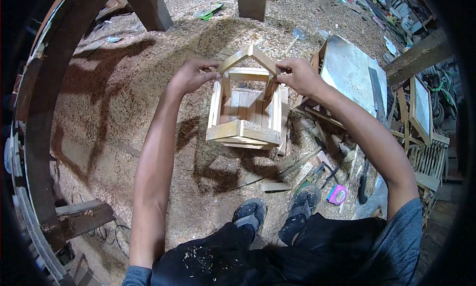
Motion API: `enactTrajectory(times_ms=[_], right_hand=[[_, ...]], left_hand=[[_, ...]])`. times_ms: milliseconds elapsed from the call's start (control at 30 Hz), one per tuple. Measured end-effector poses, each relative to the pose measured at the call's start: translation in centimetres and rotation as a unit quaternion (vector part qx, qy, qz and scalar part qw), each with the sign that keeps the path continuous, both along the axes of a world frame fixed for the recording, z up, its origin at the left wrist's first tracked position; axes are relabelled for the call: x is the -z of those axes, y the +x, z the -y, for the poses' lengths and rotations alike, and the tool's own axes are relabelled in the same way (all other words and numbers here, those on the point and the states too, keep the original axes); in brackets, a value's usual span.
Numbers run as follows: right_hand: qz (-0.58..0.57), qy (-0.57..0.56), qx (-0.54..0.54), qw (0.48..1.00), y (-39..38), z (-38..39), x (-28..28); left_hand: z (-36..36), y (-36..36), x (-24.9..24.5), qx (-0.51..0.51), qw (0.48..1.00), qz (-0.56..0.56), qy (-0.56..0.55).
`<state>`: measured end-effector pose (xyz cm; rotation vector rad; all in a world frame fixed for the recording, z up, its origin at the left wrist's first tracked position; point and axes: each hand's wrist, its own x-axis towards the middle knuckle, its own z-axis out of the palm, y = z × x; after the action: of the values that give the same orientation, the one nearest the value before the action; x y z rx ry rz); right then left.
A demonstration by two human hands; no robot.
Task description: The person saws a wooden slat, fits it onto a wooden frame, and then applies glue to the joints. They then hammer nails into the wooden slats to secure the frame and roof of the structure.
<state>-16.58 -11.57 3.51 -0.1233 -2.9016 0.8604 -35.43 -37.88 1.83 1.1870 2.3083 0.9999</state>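
A small house-shaped wooden frame [243,130] stands in front of me, with a slatted floor inside and a peaked piece at its near end. At its far end is a second peaked wooden piece [238,59]. My left hand [191,77] pinches the left lower end of that far piece between thumb and fingers. On the other side, my right hand [301,76] grips its right lower end the same way. The fingertips hide the places where the peaked piece meets the frame's far corners.
Wood shavings cover the ground. Right of the frame stands a box with a pale panel [349,70]. Wood offcuts [275,187], a pink tape measure [337,194] and a hammer [315,174] lie near my feet. Thick wooden posts [251,3] rise beyond and at the left.
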Motion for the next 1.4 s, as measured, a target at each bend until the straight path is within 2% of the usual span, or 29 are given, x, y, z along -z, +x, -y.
enactTrajectory(times_ms=[133, 200, 267, 333, 400, 500, 700, 867, 1033, 1100, 1400], right_hand=[[0.033, 0.021, -0.021, 0.999, -0.6, 0.0, -1.1], [0.091, 0.047, -0.016, 0.995, -0.7, 0.1, -2.0], [0.095, 0.059, -0.032, 0.993, -1.0, -0.4, -1.7], [0.099, 0.073, -0.05, 0.991, -1.4, -0.2, -2.3], [0.151, 0.082, -0.049, 0.984, -1.7, -0.1, -2.8], [0.112, 0.037, -0.051, 0.992, -1.4, -0.3, -2.0], [0.088, 0.013, -0.071, 0.994, -0.8, -1.1, -1.6], [0.075, -0.023, -0.062, 0.995, -0.4, -1.4, -0.9], [0.095, 0.024, -0.062, 0.993, -0.5, -1.3, -1.6], [0.095, 0.053, -0.052, 0.993, -0.7, -1.4, -1.3], [0.117, 0.091, -0.088, 0.985, -0.9, -1.1, -2.7]], left_hand=[[-0.2, -0.4, -0.4, -0.004, 0.998, 0.031, -0.046], [-0.3, -0.5, -0.9, 0.0, 0.997, 0.052, -0.05], [-0.5, -0.6, -1.2, -0.015, 0.99, 0.121, -0.067], [-0.5, -1.0, -1.0, -0.013, 0.99, 0.122, -0.065], [-0.6, -1.5, -0.7, -0.01, 0.99, 0.123, -0.065], [-0.5, -1.7, -0.5, 0.005, 0.99, 0.121, -0.076], [-0.5, -0.9, -1.3, -0.016, 0.992, 0.093, -0.084], [-0.6, -1.2, -1.0, 0.012, 0.994, 0.081, -0.073], [-0.5, -1.4, -0.6, 0.031, 0.996, 0.064, -0.056], [-0.4, -1.4, -0.7, 0.02, 0.992, 0.099, -0.074], [-0.4, -1.1, -1.2, 0.018, 0.994, 0.073, -0.077]])
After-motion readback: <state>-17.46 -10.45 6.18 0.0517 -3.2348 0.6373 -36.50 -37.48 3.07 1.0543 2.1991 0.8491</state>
